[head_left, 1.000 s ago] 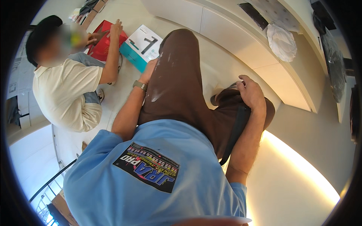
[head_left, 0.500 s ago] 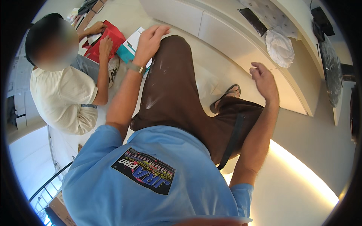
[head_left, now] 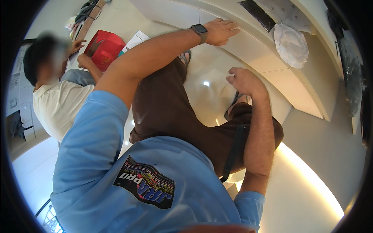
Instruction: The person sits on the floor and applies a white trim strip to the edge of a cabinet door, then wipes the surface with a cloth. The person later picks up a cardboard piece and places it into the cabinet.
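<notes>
My left hand (head_left: pixel 221 32) reaches across to the front of a low white cabinet (head_left: pixel 252 50), its fingers stretched out with nothing in them. Whether the fingertips touch the panel I cannot tell. A dark watch sits on that wrist. Lower and to the right, my right hand (head_left: pixel 247 82) hangs above my foot in its dark flip-flop (head_left: pixel 233 104). Its fingers are loosely bent and apart, and no object shows in them. A crumpled white plastic bag (head_left: pixel 291 44) lies on the cabinet top, beyond both hands.
At the left another person (head_left: pixel 64 101) in a cream shirt sits with hands beside a red paper bag (head_left: pixel 105 48). A white and teal box (head_left: pixel 134 40) stands by it. A dark flat strip (head_left: pixel 256 14) lies on the cabinet. A lit strip (head_left: pixel 311 180) glows at lower right.
My left hand has swung from above my knee rightward to the cabinet front. My right hand has shifted left. The other person's hands have moved from the bag's top to its left side.
</notes>
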